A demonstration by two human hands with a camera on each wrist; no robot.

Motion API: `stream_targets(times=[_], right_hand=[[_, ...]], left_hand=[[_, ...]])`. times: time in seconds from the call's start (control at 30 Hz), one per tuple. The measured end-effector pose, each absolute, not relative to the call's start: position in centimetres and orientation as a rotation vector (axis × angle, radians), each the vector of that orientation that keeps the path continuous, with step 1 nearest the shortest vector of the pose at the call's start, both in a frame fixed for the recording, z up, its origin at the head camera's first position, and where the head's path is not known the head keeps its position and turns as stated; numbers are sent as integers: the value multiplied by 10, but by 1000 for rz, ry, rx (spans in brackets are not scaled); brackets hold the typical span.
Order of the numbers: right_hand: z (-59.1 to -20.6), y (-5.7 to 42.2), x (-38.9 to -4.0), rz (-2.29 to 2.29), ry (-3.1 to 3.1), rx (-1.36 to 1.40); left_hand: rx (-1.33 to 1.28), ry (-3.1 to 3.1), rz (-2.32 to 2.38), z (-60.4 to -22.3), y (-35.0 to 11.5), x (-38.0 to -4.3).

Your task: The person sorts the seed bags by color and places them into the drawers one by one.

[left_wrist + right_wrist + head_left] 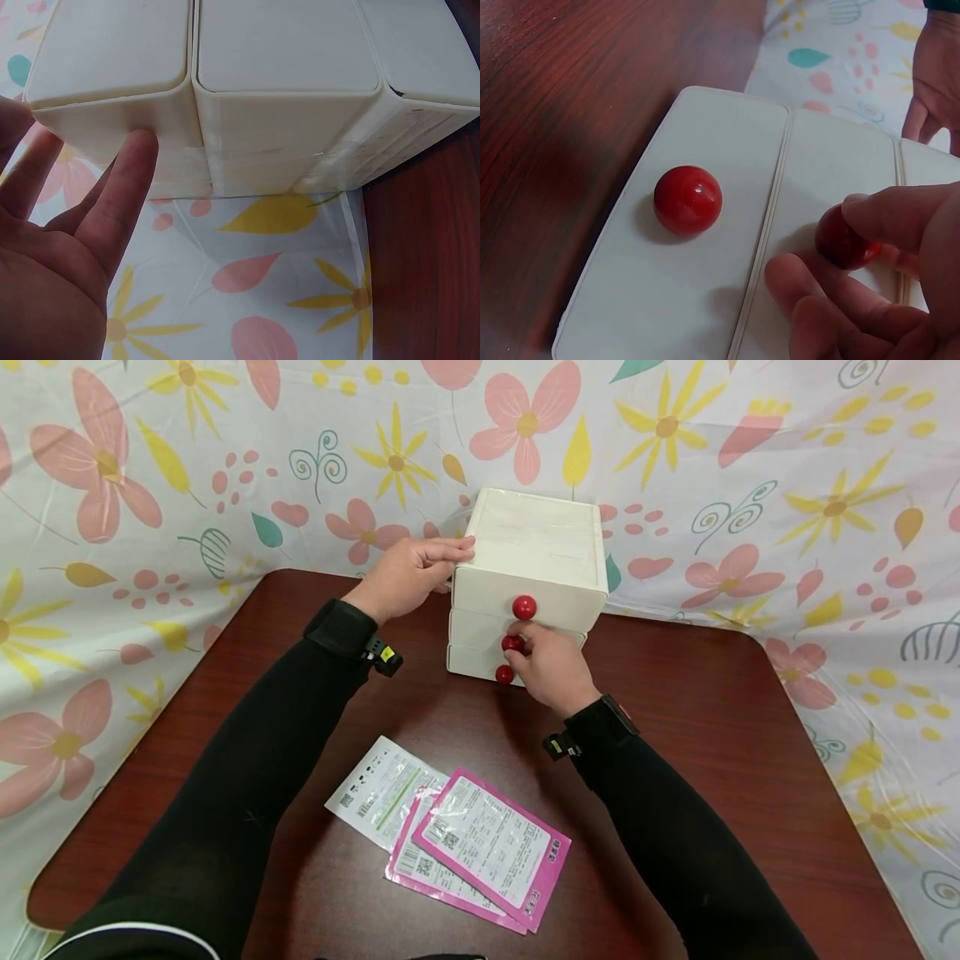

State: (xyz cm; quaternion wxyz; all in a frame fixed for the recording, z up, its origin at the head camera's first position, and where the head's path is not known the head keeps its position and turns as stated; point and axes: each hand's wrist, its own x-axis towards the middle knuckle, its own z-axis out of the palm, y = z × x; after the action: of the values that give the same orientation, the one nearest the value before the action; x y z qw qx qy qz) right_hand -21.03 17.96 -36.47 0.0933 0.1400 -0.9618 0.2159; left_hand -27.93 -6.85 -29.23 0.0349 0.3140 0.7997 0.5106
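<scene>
A small white cabinet [537, 539] with three stacked drawers stands at the back of the table, a red ball knob on each drawer. My right hand [558, 670] pinches the middle red knob [847, 240] between thumb and fingers. The top knob [524, 607] and bottom knob [504, 674] are untouched; the bottom one shows fully in the right wrist view. All three drawer fronts sit closed, nearly level with each other. At the cabinet's upper left edge rests my left hand [412, 572], its fingers extended over the top and one fingertip against the side [172, 127].
Three flat printed packets overlap on the brown table [697, 760] between my forearms: a white packet [378, 789] and two pink-edged ones, the upper pink packet [491, 847] on top. Behind the cabinet hangs a flowered cloth [667, 427].
</scene>
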Motion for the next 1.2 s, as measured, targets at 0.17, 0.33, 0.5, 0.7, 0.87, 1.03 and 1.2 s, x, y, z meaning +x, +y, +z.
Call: stream_targets(times=[0.17,0.33,0.5,0.7,0.87,1.03,1.2], right_hand=[[-364,179,-211,688,-2853,405],[-363,179,-211,707,-2835,409],[-362,178,-211,717,-2835,409],[-360,179,-211,711,-2854,392],[-358,179,-211,716,-2868,390],[-358,178,-211,715,-2881,384],[-357,178,-210,740,-2886,376]], left_hand=[[978,2462,1575,-302,-70,-291],[975,2484,1563,-302,-69,-292],[979,2493,1568,-302,-68,-292],[993,2493,1570,-303,-67,-292],[1004,2470,1586,-304,-67,-291],[1002,2457,1593,-304,-67,-290],[998,2443,1593,-305,-67,-290]])
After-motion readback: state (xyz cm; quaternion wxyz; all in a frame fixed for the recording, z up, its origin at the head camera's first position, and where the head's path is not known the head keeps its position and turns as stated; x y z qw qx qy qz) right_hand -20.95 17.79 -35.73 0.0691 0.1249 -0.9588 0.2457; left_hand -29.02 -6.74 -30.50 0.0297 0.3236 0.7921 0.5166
